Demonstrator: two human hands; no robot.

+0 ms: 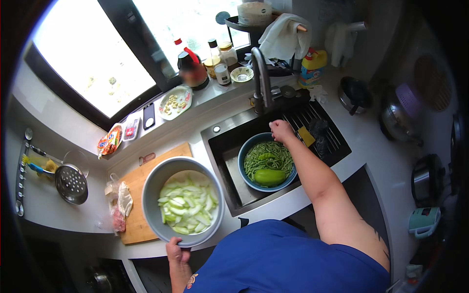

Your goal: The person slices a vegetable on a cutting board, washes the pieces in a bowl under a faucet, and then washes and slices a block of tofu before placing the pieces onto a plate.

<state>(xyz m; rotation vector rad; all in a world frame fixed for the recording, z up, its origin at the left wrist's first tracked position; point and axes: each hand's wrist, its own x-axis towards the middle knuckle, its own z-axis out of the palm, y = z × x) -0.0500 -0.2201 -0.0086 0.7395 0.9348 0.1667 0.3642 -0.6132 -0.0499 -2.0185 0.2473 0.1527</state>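
Note:
My left hand [178, 252] grips the near rim of a large grey metal pot [148, 205], which is held over a wooden cutting board. Pale green vegetable slices [188, 210] lie inside the pot. My right hand [281, 131] is at the far right rim of a blue basin [242, 175] in the sink, its fingers curled; whether it grips the rim cannot be told. Cut green beans [256, 155] fill the basin, with a large smooth green vegetable [269, 177] and a smaller green piece [267, 156] on top.
The dark sink [231, 197] has a tall faucet [262, 80] behind it. A yellow sponge [306, 136] lies on the rack at right. Bottles [192, 69] and a plate of garlic cloves [176, 102] stand on the ledge. Bagged meat [118, 219] lies beside the cutting board [135, 234].

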